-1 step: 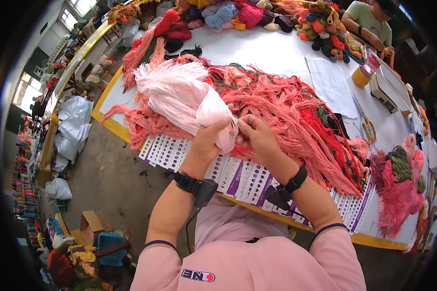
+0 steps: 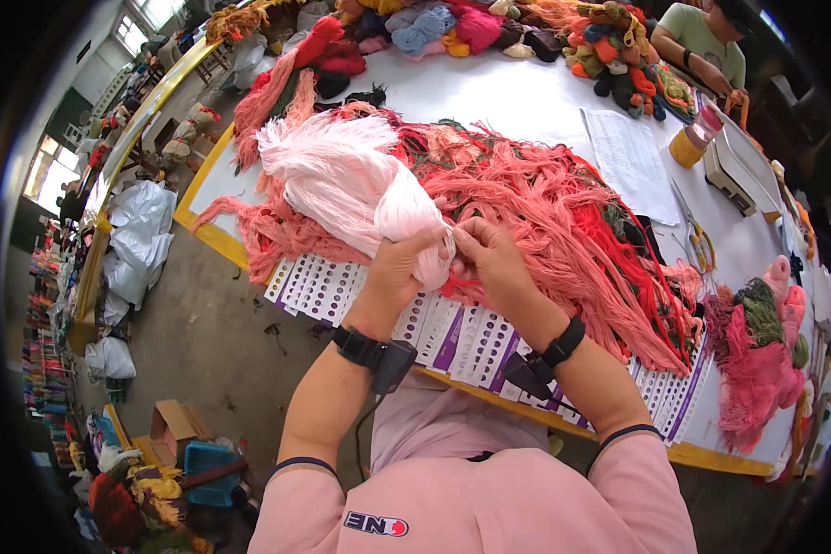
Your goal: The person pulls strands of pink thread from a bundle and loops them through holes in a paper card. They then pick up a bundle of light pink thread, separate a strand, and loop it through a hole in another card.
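Observation:
A pale pink hank of thread point(image 2: 337, 171) lies across the heap, its gathered end in my hands. My left hand point(image 2: 399, 270) is closed round that end, with the rounded loop bulging above and below the fingers. Close beside it, my right hand point(image 2: 491, 260) pinches at the edge of the hank, thumb against forefinger, on what look like a few fine strands. Under and around both hands spreads a large heap of coral and red thread point(image 2: 545, 222) with dark green strands in it. Perforated cards point(image 2: 425, 325) with purple stripes line the table's near edge below my wrists.
On the white table point(image 2: 489, 97), paper sheets point(image 2: 626, 152), yellow-handled scissors point(image 2: 702, 247) and a bottle point(image 2: 692, 138) lie to the right. Coloured yarn bundles point(image 2: 425, 28) crowd the far edge. A pink and green bundle point(image 2: 757, 360) sits far right. Another person point(image 2: 711, 51) works beyond.

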Demonstrator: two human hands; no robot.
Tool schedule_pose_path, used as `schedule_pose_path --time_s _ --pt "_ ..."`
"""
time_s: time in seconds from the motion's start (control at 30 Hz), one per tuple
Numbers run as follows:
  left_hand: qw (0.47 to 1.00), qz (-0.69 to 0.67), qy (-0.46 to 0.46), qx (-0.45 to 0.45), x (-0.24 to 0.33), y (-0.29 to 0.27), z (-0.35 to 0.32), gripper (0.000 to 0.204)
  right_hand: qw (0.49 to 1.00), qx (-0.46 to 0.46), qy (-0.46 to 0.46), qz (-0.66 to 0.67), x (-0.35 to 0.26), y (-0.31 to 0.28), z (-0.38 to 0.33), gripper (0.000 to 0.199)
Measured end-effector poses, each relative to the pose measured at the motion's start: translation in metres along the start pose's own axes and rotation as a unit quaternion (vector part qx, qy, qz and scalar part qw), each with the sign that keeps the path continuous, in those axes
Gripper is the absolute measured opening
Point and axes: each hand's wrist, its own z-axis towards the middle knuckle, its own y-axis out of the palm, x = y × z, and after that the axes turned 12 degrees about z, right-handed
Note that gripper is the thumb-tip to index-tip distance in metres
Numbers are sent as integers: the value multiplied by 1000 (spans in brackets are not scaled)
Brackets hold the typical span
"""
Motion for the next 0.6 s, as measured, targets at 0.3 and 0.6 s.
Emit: schedule_pose_path --time_s 0.3,0.6 --pt "1000 3 -8 8 0 -5 -8 49 995 3 -55 -78 6 4 -4 14" --pt "998 -7 -15 -61 1 -12 -13 50 999 22 -23 38 16 -3 -4 15"
